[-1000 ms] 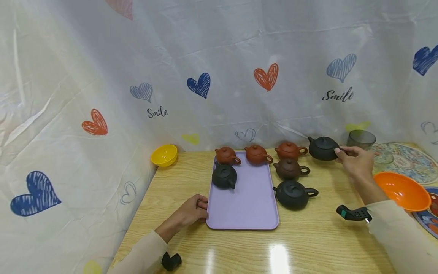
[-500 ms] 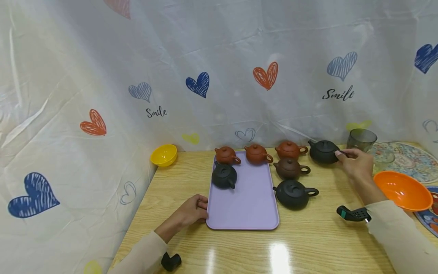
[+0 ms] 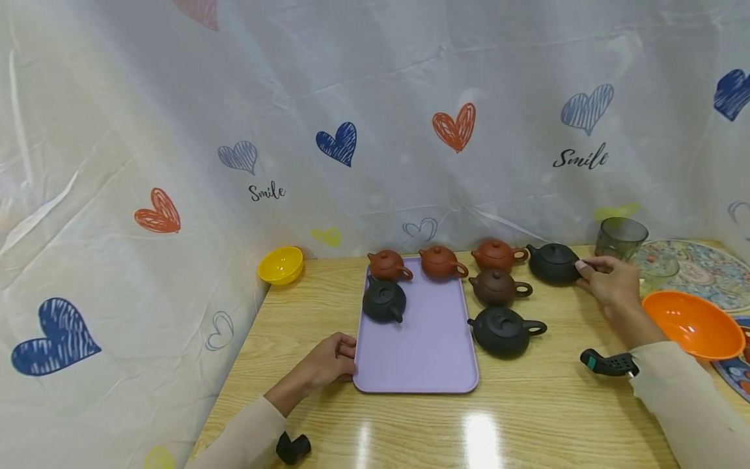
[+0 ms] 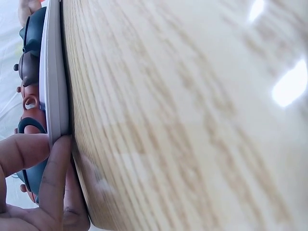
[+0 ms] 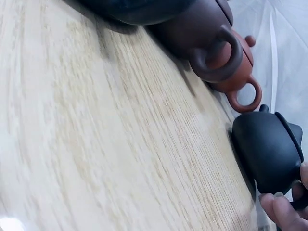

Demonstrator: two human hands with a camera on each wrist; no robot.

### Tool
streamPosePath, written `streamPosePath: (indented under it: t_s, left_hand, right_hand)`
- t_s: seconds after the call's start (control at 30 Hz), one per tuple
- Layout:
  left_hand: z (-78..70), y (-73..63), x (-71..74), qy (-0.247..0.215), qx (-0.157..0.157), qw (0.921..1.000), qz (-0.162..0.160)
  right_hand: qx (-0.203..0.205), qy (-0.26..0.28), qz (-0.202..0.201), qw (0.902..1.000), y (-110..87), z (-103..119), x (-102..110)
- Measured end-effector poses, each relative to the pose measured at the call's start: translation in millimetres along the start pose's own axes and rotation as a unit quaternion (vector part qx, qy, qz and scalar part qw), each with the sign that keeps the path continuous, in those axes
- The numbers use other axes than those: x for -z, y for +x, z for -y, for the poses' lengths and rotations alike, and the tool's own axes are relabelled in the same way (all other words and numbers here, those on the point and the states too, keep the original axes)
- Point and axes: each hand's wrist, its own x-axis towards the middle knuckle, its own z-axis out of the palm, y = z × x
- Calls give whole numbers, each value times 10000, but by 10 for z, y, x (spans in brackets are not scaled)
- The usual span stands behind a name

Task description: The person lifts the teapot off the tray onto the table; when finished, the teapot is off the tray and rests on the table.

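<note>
At the back right, my right hand [image 3: 612, 283] pinches the handle of a flat black teapot [image 3: 553, 264]. In the right wrist view this black teapot [image 5: 269, 149] sits right at the tabletop, its handle between the fingertips [image 5: 279, 204]. On the left, my left hand [image 3: 325, 361] grips the left edge of a lilac tray [image 3: 418, 352]; the left wrist view has fingers on both sides of the tray's rim [image 4: 57, 96]. The tray bears a black teapot [image 3: 384, 301] and two reddish-brown teapots [image 3: 387, 266] at its far end.
Right of the tray stand a reddish-brown teapot [image 3: 494, 255], a dark brown teapot [image 3: 495, 288] and a larger black teapot [image 3: 502, 332]. A yellow bowl [image 3: 281, 266] is at back left. An orange bowl [image 3: 691, 324], a grey glass [image 3: 621, 240] and a patterned round mat [image 3: 697, 277] lie on the right.
The black teapot in my right hand has come down to the tabletop beside the reddish-brown teapot. My left hand stays at the tray's edge.
</note>
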Motion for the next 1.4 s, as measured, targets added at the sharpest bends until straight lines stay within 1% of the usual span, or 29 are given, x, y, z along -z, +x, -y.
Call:
streamPosePath:
  t_s: [0.13, 0.2, 0.27, 0.37, 0.5, 0.6, 0.8, 0.93, 1.07, 1.23, 1.4]
  left_hand:
    - [-11, -17, 0, 7, 38, 10000, -38]
    - [-16, -24, 0, 14, 43, 10000, -48]
    - [-17, -28, 1, 16, 36, 10000, -47]
    - [-16, -34, -1, 15, 23, 10000, -56]
    - [-19, -40, -7, 1, 26, 10000, -43]
    - [-22, -44, -9, -15, 23, 10000, -25]
    - [-27, -52, -5, -57, 37, 10000, -49]
    - [-22, -50, -8, -68, 56, 9999, -61]
    - [-15, -43, -13, -35, 32, 10000, -78]
    - [-18, -42, -17, -10, 36, 10000, -79]
    - [-18, -36, -16, 19, 17, 10000, -68]
  right_hand:
    - [39, -333, 22, 9994, 31, -5, -7]
    - [16, -543, -27, 9985, 48, -14, -24]
    - [5, -639, -87, 9979, 61, -19, -50]
    - [-78, -543, -153, 9984, 85, -8, -96]
    - [-285, -143, -155, 9994, 122, 26, -118]
    - [-447, 40, -61, 9990, 147, 46, -98]
    - [-584, 280, 238, 9976, 192, 87, -55]
    - [-726, 387, 275, 9962, 208, 107, -43]
    - [-772, 509, 249, 9954, 225, 114, -37]
    - [-754, 426, 221, 9960, 219, 107, -42]
    - [-665, 50, 202, 9976, 156, 86, -62]
